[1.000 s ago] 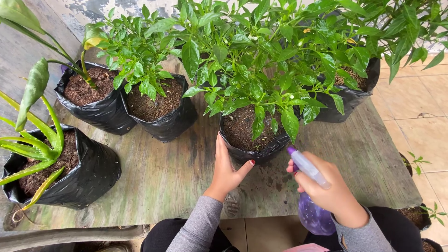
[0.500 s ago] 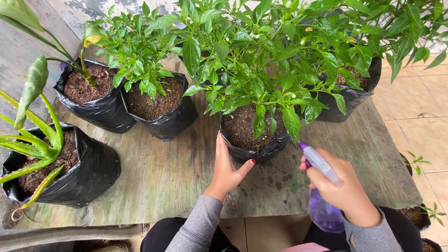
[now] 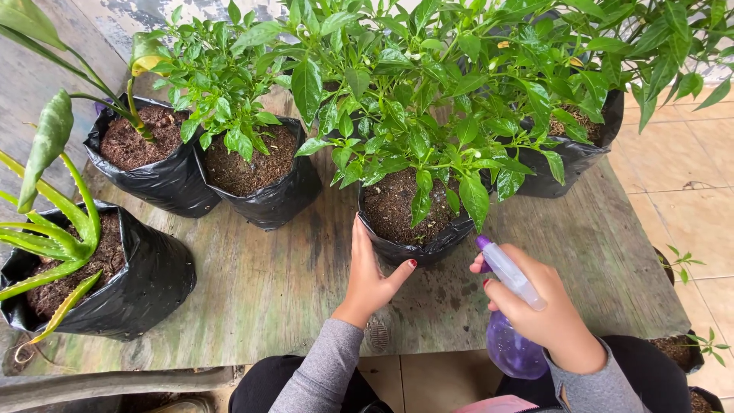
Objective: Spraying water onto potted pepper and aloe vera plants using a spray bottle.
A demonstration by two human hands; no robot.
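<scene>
Five black grow bags of soil stand on a weathered wooden table [image 3: 267, 291] over a tiled floor [image 3: 688, 191]. The left hand [image 3: 371, 279], fingers released, rests flat against the nearest bag [image 3: 417, 248]; the right hand [image 3: 539, 306] grasps one purple spray bottle [image 3: 508, 348] beside it.

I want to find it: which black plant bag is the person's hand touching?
The front middle bag: the left hand rests against it; the others stand apart.

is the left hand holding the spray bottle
No, the left hand rests against the black grow bag; the right hand holds the purple spray bottle.
</scene>
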